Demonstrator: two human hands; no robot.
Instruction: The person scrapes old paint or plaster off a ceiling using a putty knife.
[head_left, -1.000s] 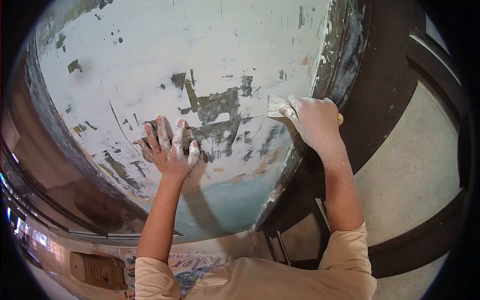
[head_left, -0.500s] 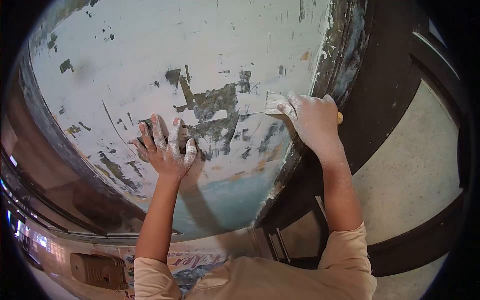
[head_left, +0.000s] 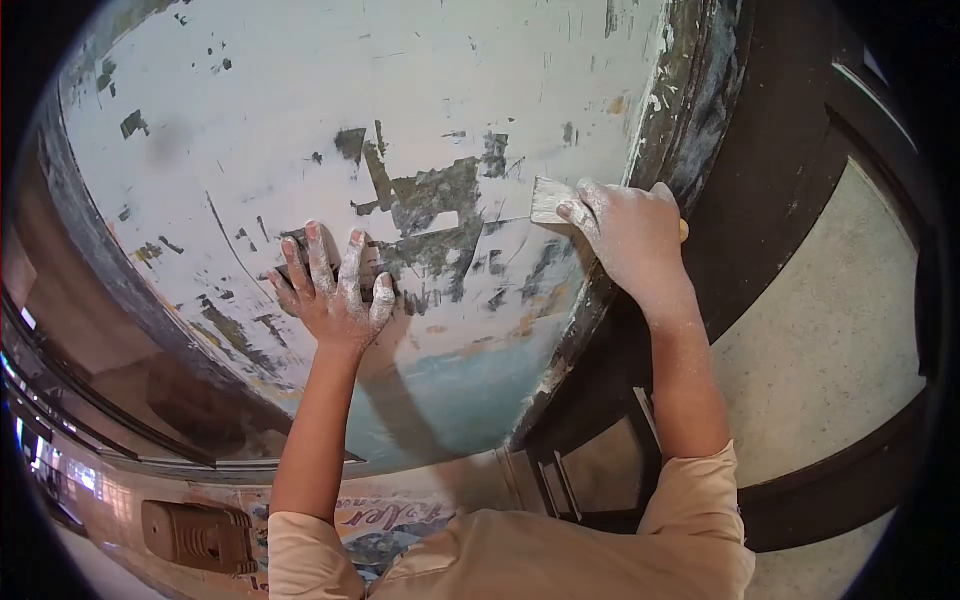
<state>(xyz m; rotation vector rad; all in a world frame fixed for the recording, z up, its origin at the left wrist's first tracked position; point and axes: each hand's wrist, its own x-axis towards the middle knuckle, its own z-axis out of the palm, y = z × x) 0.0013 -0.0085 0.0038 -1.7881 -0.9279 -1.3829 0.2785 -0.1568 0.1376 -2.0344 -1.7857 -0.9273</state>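
Your right hand [head_left: 640, 240] is closed around a flat tool [head_left: 549, 200], its wide pale end out to the left of the grip, at the wall [head_left: 450, 80]; whether it touches cannot be told. Your left hand [head_left: 340, 315] holds nothing, fingers spread against the wall, apparently bracing. Dark bare patches [head_left: 440, 200] lie between your hands, and white powder coats both, which suggests the surface coating is dusty.

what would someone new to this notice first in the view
Probably the large dark patches breaking up the pale wall, mid-view. Then the two dust-whitened hands: the left spread on the wall, the right gripping a flat scraper near the wall's dark right-hand edge.
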